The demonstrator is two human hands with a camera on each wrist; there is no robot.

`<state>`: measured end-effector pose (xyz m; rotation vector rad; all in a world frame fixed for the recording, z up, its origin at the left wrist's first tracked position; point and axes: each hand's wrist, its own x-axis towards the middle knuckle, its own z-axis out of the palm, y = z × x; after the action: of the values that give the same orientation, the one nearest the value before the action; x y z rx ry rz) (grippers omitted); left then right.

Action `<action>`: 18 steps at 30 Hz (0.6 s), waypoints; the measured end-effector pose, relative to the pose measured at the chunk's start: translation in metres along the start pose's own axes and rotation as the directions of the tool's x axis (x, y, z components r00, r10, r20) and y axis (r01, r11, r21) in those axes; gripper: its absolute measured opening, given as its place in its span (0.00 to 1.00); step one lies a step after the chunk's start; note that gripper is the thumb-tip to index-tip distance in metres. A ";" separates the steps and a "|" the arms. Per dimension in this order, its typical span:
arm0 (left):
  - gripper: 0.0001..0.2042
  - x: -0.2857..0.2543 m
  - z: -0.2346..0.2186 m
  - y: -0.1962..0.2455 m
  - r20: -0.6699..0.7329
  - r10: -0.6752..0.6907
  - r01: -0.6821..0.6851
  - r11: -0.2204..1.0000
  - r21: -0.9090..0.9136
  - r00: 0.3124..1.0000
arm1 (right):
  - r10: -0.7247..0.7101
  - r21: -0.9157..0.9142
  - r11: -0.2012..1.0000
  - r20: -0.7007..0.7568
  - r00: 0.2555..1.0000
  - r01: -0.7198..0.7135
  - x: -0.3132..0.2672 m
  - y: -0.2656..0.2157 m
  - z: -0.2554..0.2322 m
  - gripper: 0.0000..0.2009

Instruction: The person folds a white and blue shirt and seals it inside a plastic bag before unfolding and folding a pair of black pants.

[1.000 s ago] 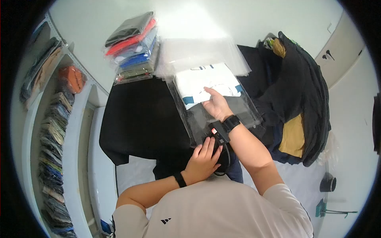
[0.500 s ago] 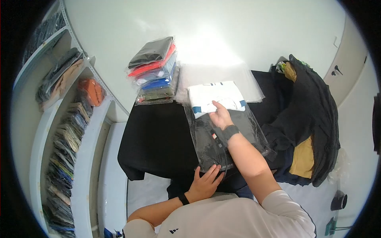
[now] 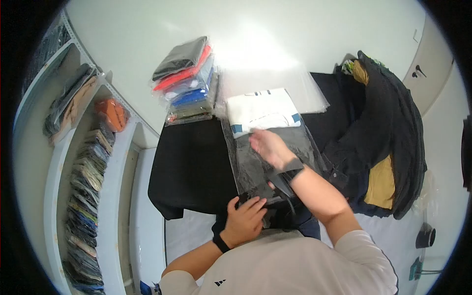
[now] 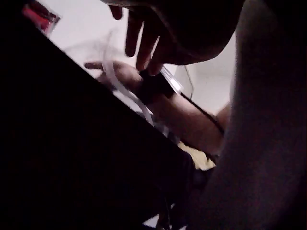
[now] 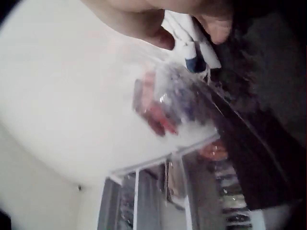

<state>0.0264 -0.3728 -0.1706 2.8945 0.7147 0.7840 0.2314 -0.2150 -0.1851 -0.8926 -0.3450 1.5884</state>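
On the black-covered table lies a folded white garment [image 3: 263, 110] with blue corners and dark line print, and a clear plastic bag [image 3: 307, 140] extends toward the person from it. My right hand [image 3: 270, 149] is over the bag, just on the near side of the garment's edge, slightly blurred. In the right wrist view its thumb [image 5: 165, 39] and fingers are apart, and the garment [image 5: 201, 56] shows beyond them. With fingers extended, my left hand [image 3: 246, 216] touches the near end of the bag. The left wrist view shows those fingers [image 4: 134, 36] hanging straight, close to the right wrist's camera.
Several bagged folded garments [image 3: 184, 93] are stacked at the back left. Flat clear bags [image 3: 300, 91] lie behind the white garment. A heap of dark clothes [image 3: 378, 132] with a mustard piece [image 3: 382, 182] covers the right side. Shelves [image 3: 120, 162] of bagged clothes stand at left.
My right hand has drawn back from on top of the white garment toward the person. My left hand stays at the bag's near end. The head view has shifted.
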 end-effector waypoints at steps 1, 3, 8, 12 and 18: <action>0.13 -0.002 -0.010 -0.010 -0.082 0.040 -0.046 0.997 -0.064 0.996 | -0.022 -0.121 0.992 -0.020 1.000 0.019 -0.056 -0.003 0.021 0.18; 0.08 -0.005 -0.032 -0.026 -0.176 -0.078 0.056 0.990 -0.127 0.981 | 0.191 -0.502 0.865 0.297 0.936 -0.017 -0.108 0.000 -0.001 0.25; 0.13 0.013 -0.039 -0.080 0.044 -0.769 0.559 0.422 -0.714 0.637 | 0.356 -0.818 0.569 0.337 0.871 0.084 -0.191 -0.093 -0.014 0.13; 0.24 0.037 -0.025 -0.101 0.476 -0.714 0.736 0.081 -0.672 0.513 | -0.408 -0.835 0.516 -0.041 0.912 0.193 -0.141 -0.112 -0.072 0.13; 0.16 0.055 -0.016 -0.108 0.530 -0.619 0.754 0.161 -0.636 0.579 | -0.211 -0.910 0.410 -0.153 0.966 -0.054 -0.112 -0.110 -0.093 0.14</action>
<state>0.0148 -0.2525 -0.1495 1.4251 1.1196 0.5082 0.3727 -0.3184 -0.1340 -1.8773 -1.1423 1.0753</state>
